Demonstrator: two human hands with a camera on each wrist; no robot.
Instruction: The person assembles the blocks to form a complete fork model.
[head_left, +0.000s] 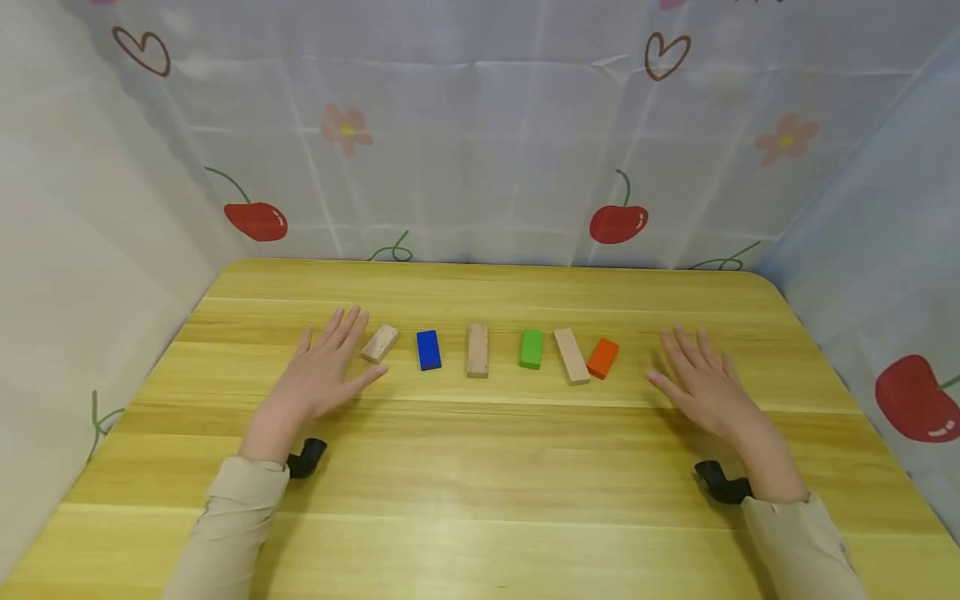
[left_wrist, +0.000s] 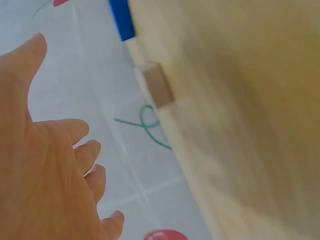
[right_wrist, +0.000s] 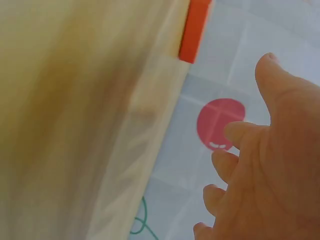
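Note:
My left hand (head_left: pixel 318 375), fingers spread and palm down, hovers over the left part of the table. Closest to it lies a short plain wooden block (head_left: pixel 381 343), which the left wrist view also shows beside a blue block (left_wrist: pixel 122 20). My right hand (head_left: pixel 705 385) is likewise spread, to the right of an orange block (head_left: pixel 603 358). Neither hand holds anything. Between them, in a loose row, lie the blue block (head_left: pixel 429 350), a longer plain block (head_left: pixel 477 351), a green block (head_left: pixel 531 349) and another long plain block (head_left: pixel 572 356), whose lower end is close to the orange one.
The wooden table (head_left: pixel 495 483) ends at a pale curtain (head_left: pixel 465 150) printed with cherries, hearts and flowers. Similar cloth hangs at both sides. Black curved pieces (head_left: pixel 307 458) stick out at both wrists, by the beige sleeves (head_left: pixel 240 508).

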